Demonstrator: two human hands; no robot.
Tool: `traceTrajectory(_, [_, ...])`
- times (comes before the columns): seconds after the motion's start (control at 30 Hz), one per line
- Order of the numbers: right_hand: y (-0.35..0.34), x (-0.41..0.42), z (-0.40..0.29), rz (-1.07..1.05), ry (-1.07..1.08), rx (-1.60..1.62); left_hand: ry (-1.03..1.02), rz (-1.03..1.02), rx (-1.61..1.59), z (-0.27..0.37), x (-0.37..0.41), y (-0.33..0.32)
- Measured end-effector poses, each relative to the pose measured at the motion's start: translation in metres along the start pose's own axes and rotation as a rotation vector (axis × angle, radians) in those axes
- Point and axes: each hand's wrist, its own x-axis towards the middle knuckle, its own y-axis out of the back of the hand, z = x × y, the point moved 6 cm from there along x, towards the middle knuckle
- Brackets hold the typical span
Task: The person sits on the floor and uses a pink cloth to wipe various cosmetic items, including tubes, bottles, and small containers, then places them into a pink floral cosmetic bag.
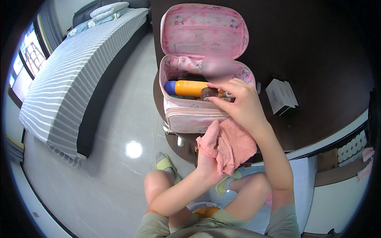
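Observation:
A pink patterned cosmetic case [194, 117] stands with its lid [205, 32] raised on a dark table. Inside lies an orange bottle with a blue cap [190, 88], on its side. My right hand [238, 98] reaches over the case's front right edge and grips a small round brown jar [209, 93] between thumb and fingers, in front of the bottle. Just below the case, my left hand [209, 162] is mostly covered by a coral-pink cloth [236, 145] that it holds. A blurred round patch hides part of the case's back right inside.
On the dark table [297, 53], a small white and black box [282, 95] sits right of the case. A bed with striped bedding [80, 59] stands at the left beyond the tiled floor [119, 119]. Rolled white items [352, 150] are at the far right.

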Motion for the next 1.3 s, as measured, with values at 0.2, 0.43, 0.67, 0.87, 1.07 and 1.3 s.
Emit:
traceTrajectory(0.2, [-0.003, -0.004, 0.001, -0.031, 0.058, -0.015, -0.031, -0.008, 0.017, 0.002, -0.003, -0.004])
traceTrajectory(0.43, [0.010, -0.021, -0.009, 0.023, 0.093, 0.006, -0.056, 0.054, 0.075, 0.001, 0.002, 0.003])
traceTrajectory(0.67, [0.042, -0.049, -0.003, 0.191, 0.115, -0.036, -0.069, 0.039, 0.130, -0.008, 0.009, 0.001])
traceTrajectory(0.87, [0.070, -0.078, 0.024, 0.377, -0.003, -0.075, -0.028, 0.043, 0.140, -0.018, 0.015, 0.004])
traceTrajectory(1.07, [0.088, -0.106, 0.080, 0.510, -0.247, 0.014, 0.027, 0.020, 0.115, -0.031, 0.021, 0.005])
traceTrajectory(1.3, [0.074, -0.125, 0.152, 0.409, -0.484, 0.098, 0.054, 0.072, 0.171, -0.043, 0.039, 0.025])
